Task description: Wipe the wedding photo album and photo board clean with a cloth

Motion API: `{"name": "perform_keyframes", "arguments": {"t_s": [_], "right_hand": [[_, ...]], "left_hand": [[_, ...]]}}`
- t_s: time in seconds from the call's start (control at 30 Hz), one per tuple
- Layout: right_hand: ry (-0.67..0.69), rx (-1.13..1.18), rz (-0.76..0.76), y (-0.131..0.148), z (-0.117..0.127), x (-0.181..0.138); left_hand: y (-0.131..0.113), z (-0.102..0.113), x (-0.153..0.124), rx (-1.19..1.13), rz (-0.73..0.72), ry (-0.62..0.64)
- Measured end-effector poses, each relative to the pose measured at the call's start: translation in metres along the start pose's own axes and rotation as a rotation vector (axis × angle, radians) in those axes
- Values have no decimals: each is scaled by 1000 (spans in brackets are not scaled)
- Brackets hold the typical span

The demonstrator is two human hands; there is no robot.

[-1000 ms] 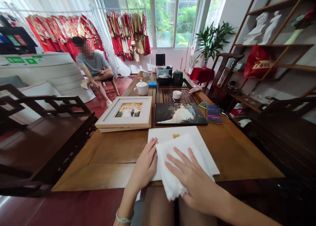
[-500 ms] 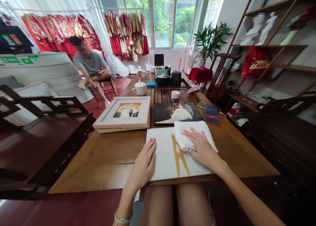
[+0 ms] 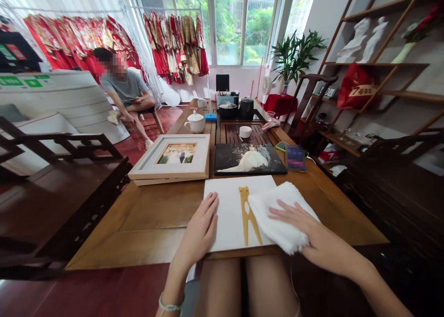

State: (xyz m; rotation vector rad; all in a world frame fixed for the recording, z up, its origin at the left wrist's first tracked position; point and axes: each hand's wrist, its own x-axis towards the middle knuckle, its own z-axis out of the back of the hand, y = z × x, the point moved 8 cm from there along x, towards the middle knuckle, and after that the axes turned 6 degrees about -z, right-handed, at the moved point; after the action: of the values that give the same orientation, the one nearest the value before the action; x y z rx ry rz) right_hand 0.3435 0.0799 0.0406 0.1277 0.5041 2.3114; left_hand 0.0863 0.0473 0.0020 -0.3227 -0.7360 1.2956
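Observation:
A white flat board (image 3: 227, 215) lies at the table's near edge. My left hand (image 3: 204, 222) rests on its left edge, fingers stretched out and side by side. Under my right hand (image 3: 298, 222) is a folded white towel (image 3: 277, 229); the fingers lie flat and spread on top of it, and the thumb is partly hidden. The towel covers the board's right side and hangs slightly past its near corner. Between the hands, a flat yellow forked piece (image 3: 245, 220) with an oval hole and two legs lies on the board, left of the towel.
Beyond the board lie a framed photo (image 3: 149, 169) and a dark photo panel (image 3: 225, 167). A phone (image 3: 296, 159) stands to the right. Further back are a white lidded cup (image 3: 195, 123), a small cup (image 3: 245, 131) and a black pot (image 3: 228, 110). A person (image 3: 130, 88) sits at back left.
My right hand has slid the towel toward me and to the right, uncovering the board's far right part. My left hand stays on the board's left edge.

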Motion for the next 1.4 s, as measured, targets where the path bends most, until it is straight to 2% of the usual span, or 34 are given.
{"name": "perform_keyframes", "arguments": {"t_s": [0.17, 0.27, 0.37, 0.53, 0.63, 0.7, 0.83, 0.93, 1.0, 1.1, 1.23, 1.33, 1.4], "right_hand": [[-126, -118, -174, -15, 8, 68], [-158, -188, -251, -8, 4, 87], [-150, -197, -220, 10, -7, 74], [-21, -160, -38, 41, -24, 4], [73, -97, 46, 43, -21, -17], [75, -41, 53, 35, -13, -8], [1, 10, -2, 20, -1, 47], [-62, -43, -92, 25, -2, 85], [-94, -119, -132, 38, -6, 98], [-119, -256, -122, 65, -17, 95], [-54, -276, 40, 99, -32, 60], [31, -193, 127, 106, -30, 37], [62, -117, 122, 100, -20, 37]], "left_hand": [[0, 0, 0, 4, -11, -5], [-1, 1, 0, -2, -31, -25], [-1, 1, 0, -1, -26, -28], [-1, 0, 0, -2, -6, -13], [-1, 0, 1, 0, -1, 1], [-2, 0, 1, -3, -2, 4], [-3, 0, 1, 5, -5, 13], [-3, 0, 0, 15, -9, 17], [-3, 0, 1, 14, -17, 9], [-3, 1, 1, 11, -30, -9], [-4, 1, 1, 23, -39, -9], [-4, 0, 1, 33, -42, -7], [-3, 0, 1, 39, -41, -1]]}}
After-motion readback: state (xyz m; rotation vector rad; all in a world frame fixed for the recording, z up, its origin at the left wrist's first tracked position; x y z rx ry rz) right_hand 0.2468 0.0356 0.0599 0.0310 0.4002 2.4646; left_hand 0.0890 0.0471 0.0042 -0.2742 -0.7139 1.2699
